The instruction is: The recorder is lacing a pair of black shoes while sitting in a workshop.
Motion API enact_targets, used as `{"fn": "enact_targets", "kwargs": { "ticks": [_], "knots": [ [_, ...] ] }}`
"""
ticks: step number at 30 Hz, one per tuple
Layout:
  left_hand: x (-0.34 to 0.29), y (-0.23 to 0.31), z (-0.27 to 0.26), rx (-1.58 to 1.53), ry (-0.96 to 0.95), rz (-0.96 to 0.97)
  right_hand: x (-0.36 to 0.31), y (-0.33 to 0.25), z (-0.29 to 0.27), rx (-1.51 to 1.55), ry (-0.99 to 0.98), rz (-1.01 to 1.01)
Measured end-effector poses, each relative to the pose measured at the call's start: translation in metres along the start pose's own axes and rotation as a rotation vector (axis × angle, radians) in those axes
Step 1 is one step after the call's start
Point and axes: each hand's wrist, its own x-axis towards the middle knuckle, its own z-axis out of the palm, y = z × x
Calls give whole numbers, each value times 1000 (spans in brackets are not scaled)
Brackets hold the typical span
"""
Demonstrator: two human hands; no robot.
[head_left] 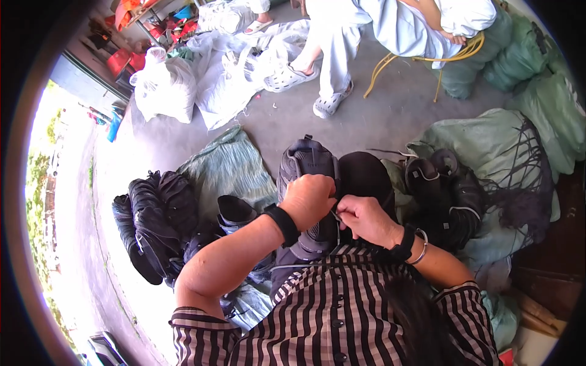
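A dark grey shoe (pixel 308 157) lies across my lap, its front pointing away from me. My left hand (pixel 308 198) is closed over the middle of the shoe, with its fingertips turned inward and mostly hidden. Just right of it, my right hand (pixel 369 219) is pinched at the shoe's right edge. A thin light strand seems to show between the two hands, but its kind is too small to tell. My dark-trousered knee (pixel 366 177) sits right beside the shoe.
Black shoe pieces (pixel 159 219) are piled on a green woven sheet (pixel 235 161) at left. More dark shoe parts (pixel 442 195) lie at right by green sacks (pixel 552 116). Ahead, another person sits on a yellow-framed chair (pixel 384 64); white sacks (pixel 165 85) stand far left.
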Motion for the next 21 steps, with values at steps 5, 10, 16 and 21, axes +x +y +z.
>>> {"fn": "enact_targets", "kwargs": {
  "ticks": [5, 10, 16, 21],
  "knots": [
    [5, -12, -9, 24, -236, 25, -7, 1, 11, 87, 68, 46],
    [12, -19, -8, -54, -277, -12, 7, 15, 14, -111, 151, -59],
    [8, -14, -11, -20, -208, 17, 10, 17, 14, -192, 162, -140],
    [-5, -9, 10, 178, -54, 63, 9, -4, 14, 166, -17, 252]
  ]
}}
